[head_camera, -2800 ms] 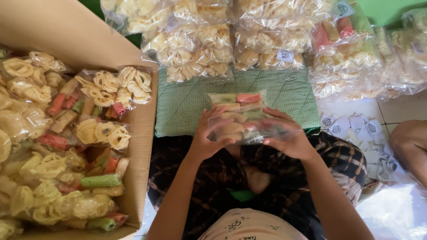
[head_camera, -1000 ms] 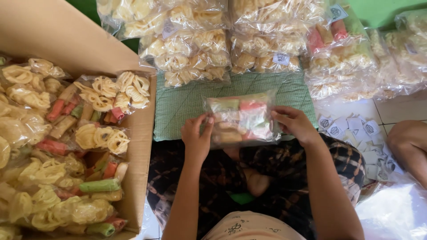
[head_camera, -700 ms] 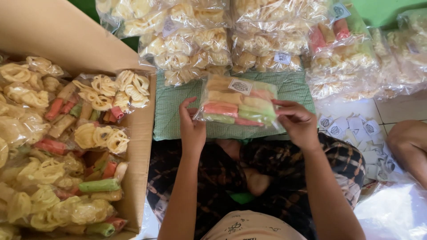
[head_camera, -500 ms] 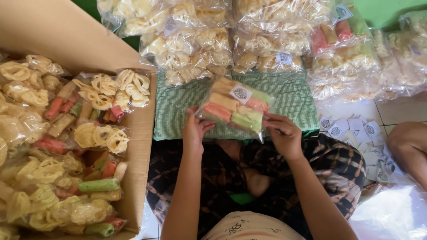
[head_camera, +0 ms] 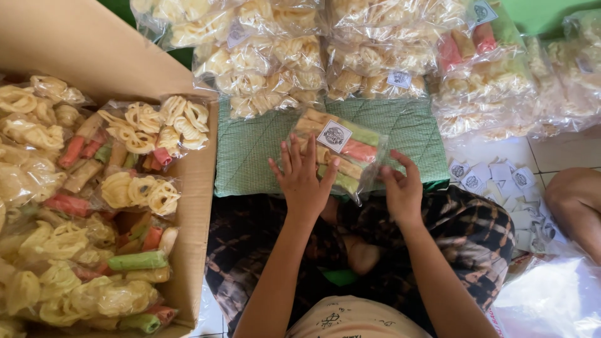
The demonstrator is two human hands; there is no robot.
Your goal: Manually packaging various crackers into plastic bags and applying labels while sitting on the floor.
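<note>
The clear packet of cracker sticks [head_camera: 335, 156], filled with orange, red and green pieces and bearing a small white label on its top face, now lies tilted on the near part of the green quilted mat [head_camera: 250, 156], its far end angled toward the left; a moment ago it was lifted flat between both hands, label up, and before that it was pressed close against the lap. The left hand [head_camera: 303, 178] has its fingers spread wide, flat on the packet's left end, pressing rather than gripping. The right hand [head_camera: 400, 188] curls loosely at the packet's near right corner, fingertips touching the plastic, with no firm clench. So the packet has come down from the air onto the mat, and both hands have gone from holding to patting or settling it, which I judge to mean the packet is filled and labelled and is being laid out flat. To the left stands an open cardboard box [head_camera: 194, 250] heaped with similar bags of curly yellow crackers and coloured sticks. Along the far edge of the mat lie stacked bags of pale crackers [head_camera: 275, 69]. On the tiled floor to the right is a scatter of small white labels [head_camera: 494, 178], and another person's knee [head_camera: 579, 200] shows at the right edge.
</note>
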